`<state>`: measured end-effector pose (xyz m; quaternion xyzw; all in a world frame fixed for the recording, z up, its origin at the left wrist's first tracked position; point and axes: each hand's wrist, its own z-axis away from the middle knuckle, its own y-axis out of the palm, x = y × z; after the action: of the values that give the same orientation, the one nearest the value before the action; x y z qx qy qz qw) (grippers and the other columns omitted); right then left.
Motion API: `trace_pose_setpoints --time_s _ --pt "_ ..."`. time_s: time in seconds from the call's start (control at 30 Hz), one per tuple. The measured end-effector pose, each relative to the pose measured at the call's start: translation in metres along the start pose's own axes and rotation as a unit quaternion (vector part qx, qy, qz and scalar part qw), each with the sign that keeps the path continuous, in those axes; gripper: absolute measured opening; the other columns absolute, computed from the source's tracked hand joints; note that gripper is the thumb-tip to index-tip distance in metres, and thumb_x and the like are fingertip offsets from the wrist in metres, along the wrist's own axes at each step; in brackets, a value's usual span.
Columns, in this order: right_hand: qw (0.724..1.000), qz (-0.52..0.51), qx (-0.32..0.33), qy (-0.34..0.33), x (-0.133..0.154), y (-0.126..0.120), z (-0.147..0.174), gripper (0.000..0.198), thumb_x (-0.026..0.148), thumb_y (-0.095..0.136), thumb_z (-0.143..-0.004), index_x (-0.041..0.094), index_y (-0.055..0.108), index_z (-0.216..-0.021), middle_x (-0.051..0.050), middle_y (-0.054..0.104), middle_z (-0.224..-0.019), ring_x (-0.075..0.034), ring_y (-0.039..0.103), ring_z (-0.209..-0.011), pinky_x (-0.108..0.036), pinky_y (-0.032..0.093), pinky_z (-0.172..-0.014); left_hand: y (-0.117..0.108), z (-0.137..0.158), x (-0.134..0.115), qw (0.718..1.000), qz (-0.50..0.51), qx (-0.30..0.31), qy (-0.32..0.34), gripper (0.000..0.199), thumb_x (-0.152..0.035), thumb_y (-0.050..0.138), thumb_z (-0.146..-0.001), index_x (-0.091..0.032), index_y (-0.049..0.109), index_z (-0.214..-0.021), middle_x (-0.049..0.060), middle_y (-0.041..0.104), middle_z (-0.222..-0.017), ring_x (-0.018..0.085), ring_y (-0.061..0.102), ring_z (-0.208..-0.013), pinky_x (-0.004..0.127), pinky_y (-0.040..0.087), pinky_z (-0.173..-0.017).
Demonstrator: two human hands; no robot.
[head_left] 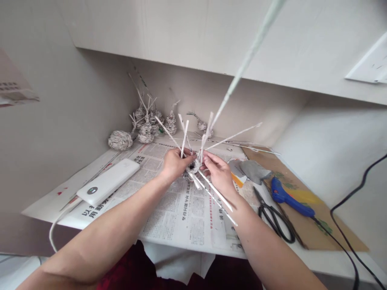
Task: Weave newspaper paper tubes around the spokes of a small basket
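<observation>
Between my hands is a small woven piece of rolled newspaper (193,167), with several paper sticks fanning out from it. My left hand (177,164) is closed round its left side, thumb near the centre. At the right side my right hand (216,167) pinches at the base of the sticks. One long paper stick (242,68) rises from near my right fingertips toward the camera, past the top edge of the picture. My fingers partly hide the woven centre.
Several woven paper gourds (146,131) stand at the back left. A white power bank (109,181) with a cable lies on newspaper (169,217). On the right are black scissors (275,219), a blue glue gun (290,199) and cardboard (326,217). An overhanging panel (196,36) juts out above.
</observation>
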<state>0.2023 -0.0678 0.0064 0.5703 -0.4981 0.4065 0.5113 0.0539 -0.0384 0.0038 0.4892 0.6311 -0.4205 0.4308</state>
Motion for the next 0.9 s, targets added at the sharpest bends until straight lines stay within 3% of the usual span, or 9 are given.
trace_pose_setpoints --time_s 0.13,0.3,0.37,0.47,0.57,0.67,0.8,0.9 --pt "0.997 0.079 0.003 0.001 -0.003 -0.005 -0.004 0.044 0.036 0.063 -0.077 0.022 0.067 -0.118 -0.002 0.068 -0.082 -0.011 0.056 -0.058 -0.022 0.043 -0.050 0.001 -0.001 0.000 0.999 0.025 -0.009 -0.027 0.027 -0.035 0.079 -0.058 -0.015 0.066 -0.070 0.001 0.065 -0.064 0.013 0.057 -0.057 0.024 0.042 -0.056" --pt "0.970 0.211 -0.012 -0.122 -0.005 -0.005 -0.001 0.034 0.025 0.056 -0.080 0.024 0.070 -0.111 -0.003 0.071 -0.088 -0.014 0.061 -0.069 -0.026 0.049 -0.067 0.000 -0.002 0.002 0.998 0.050 0.005 -0.023 0.027 -0.035 0.080 -0.056 -0.015 0.066 -0.068 0.002 0.067 -0.066 0.014 0.058 -0.056 0.024 0.042 -0.055" --pt "0.963 0.231 -0.012 -0.141 -0.006 -0.004 0.001 0.033 0.024 0.055 -0.080 0.023 0.070 -0.108 -0.003 0.071 -0.085 -0.014 0.062 -0.070 -0.026 0.049 -0.067 0.001 -0.002 0.003 0.998 0.054 0.001 -0.024 0.026 -0.034 0.080 -0.055 -0.016 0.065 -0.067 0.001 0.065 -0.062 0.013 0.057 -0.055 0.024 0.042 -0.054" --pt "0.972 0.207 0.001 -0.111 -0.007 -0.005 0.000 0.025 0.020 0.058 -0.074 0.021 0.070 -0.096 -0.002 0.070 -0.079 -0.015 0.064 -0.069 -0.026 0.050 -0.067 0.001 -0.003 0.004 0.996 0.075 -0.004 -0.044 0.028 -0.033 0.081 -0.054 -0.016 0.063 -0.067 0.001 0.065 -0.062 0.014 0.057 -0.055 0.025 0.043 -0.055" --pt "0.994 0.106 0.037 0.000 -0.004 -0.009 -0.004 0.020 0.021 0.063 -0.069 0.019 0.069 -0.088 -0.002 0.070 -0.078 -0.015 0.065 -0.064 -0.026 0.051 -0.059 0.000 -0.003 0.002 0.991 0.122 -0.008 -0.061 0.030 -0.032 0.083 -0.051 -0.015 0.063 -0.067 0.002 0.068 -0.067 0.014 0.060 -0.058 0.026 0.045 -0.057" --pt "0.989 0.010 0.111 0.099 0.004 -0.012 -0.007 0.030 0.028 0.073 -0.065 0.017 0.070 -0.093 -0.003 0.071 -0.080 -0.015 0.064 -0.060 -0.025 0.049 -0.052 -0.002 -0.005 0.000 0.982 0.177 -0.003 -0.069 0.032 -0.032 0.085 -0.050 -0.014 0.063 -0.067 0.003 0.069 -0.069 0.014 0.060 -0.058 0.026 0.046 -0.057" --pt "0.986 0.005 0.159 0.057 0.010 -0.007 -0.002 0.042 0.029 0.080 -0.061 0.018 0.071 -0.100 -0.004 0.072 -0.083 -0.014 0.064 -0.066 -0.021 0.047 -0.050 -0.002 -0.006 0.001 0.977 0.204 -0.003 -0.069 0.033 -0.033 0.084 -0.051 -0.014 0.064 -0.068 0.004 0.069 -0.070 0.015 0.061 -0.058 0.026 0.047 -0.057" --pt "0.994 0.019 0.100 0.024 0.005 0.002 0.002 0.039 0.033 0.079 -0.063 0.017 0.071 -0.098 -0.003 0.071 -0.078 -0.014 0.063 -0.062 -0.020 0.044 -0.045 0.001 -0.004 0.005 0.980 0.187 -0.020 -0.058 0.032 -0.033 0.083 -0.053 -0.015 0.063 -0.069 0.005 0.070 -0.074 0.015 0.062 -0.061 0.027 0.047 -0.060"
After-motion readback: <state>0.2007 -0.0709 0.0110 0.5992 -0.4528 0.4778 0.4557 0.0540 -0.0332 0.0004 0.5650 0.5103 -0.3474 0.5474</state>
